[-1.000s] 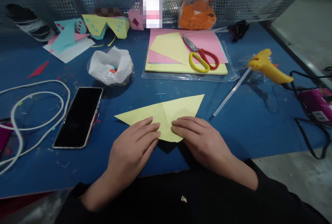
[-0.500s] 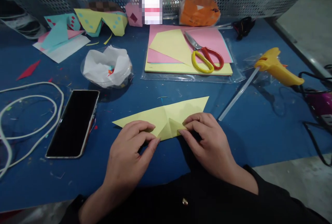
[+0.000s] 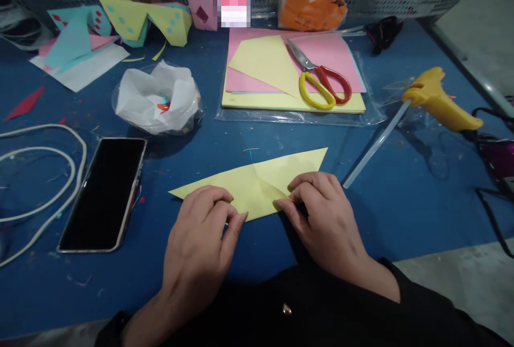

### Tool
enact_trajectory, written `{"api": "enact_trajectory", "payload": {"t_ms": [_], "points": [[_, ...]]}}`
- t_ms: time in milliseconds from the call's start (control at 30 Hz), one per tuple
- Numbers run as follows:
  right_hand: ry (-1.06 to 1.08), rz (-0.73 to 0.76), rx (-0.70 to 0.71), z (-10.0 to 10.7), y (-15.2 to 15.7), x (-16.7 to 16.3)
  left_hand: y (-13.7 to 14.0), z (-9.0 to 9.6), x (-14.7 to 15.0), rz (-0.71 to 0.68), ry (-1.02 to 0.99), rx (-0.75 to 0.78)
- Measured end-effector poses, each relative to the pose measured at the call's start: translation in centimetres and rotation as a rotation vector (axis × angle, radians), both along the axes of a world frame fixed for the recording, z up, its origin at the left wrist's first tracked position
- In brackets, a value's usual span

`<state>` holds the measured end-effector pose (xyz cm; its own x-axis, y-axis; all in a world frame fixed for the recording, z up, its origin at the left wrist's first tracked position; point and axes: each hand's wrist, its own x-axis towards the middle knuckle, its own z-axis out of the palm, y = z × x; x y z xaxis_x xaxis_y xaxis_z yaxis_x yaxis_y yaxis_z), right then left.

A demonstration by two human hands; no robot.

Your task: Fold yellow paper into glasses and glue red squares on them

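As hands [image 3: 196, 242] pinch paper [image 3: 255, 183], fingers [image 3: 214, 193] curled

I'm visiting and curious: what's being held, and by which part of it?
The nearest yellow paper, by its near edge: the left hand pinches it left of the middle, the right hand right of it.

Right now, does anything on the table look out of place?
Yes, mildly: a red paper scrap lies loose on the blue table, left of the paper-lined bowl that holds other coloured bits.
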<state>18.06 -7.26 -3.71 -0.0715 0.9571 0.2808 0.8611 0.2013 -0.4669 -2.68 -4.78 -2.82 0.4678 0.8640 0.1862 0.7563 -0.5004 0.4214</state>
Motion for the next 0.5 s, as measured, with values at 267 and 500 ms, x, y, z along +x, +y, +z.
{"api": "enact_trajectory", "payload": {"t_ms": [267, 500], "points": [[-0.011, -0.019, -0.01, -0.14, -0.02, -0.01, 0.19, -0.22, -0.05, -0.034, 0.063, 0.056], [0.002, -0.02, -0.01, -0.22, 0.03, 0.1, 0.02, -0.13, -0.06, -0.037, 0.073, 0.081]]}}
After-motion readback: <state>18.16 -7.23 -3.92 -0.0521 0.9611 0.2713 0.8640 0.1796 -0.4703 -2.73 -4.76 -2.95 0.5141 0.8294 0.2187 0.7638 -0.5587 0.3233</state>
